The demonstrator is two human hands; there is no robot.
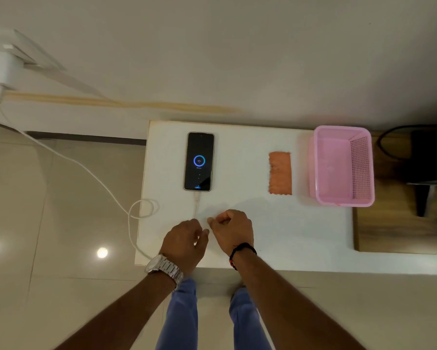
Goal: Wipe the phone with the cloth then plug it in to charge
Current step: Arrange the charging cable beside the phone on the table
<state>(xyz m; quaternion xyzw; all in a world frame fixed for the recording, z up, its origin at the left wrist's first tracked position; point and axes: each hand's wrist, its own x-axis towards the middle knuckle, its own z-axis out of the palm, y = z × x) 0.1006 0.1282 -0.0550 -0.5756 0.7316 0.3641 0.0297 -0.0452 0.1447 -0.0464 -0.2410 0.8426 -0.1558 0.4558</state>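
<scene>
A dark phone (pixel 199 161) lies face up on the white table (pixel 250 223), its screen showing a blue charging ring. A white cable (pixel 196 203) is plugged into its near end and runs toward me, passing under my left hand (pixel 184 242). That hand, with a metal watch on its wrist, hovers over the cable with loosely curled fingers. Just to its right, my right hand (pixel 234 229) is also loosely curled and holds nothing. A folded orange cloth (pixel 280 173) lies flat on the table, right of the phone and apart from both hands.
A pink plastic basket (pixel 364 170) stands right of the cloth. The cable loops off the table's left edge (pixel 143 208) and rises to a white charger (pixel 2 68) in a wall socket. A dark object stands on a wooden surface (pixel 389 233) at right. Tiled floor lies left.
</scene>
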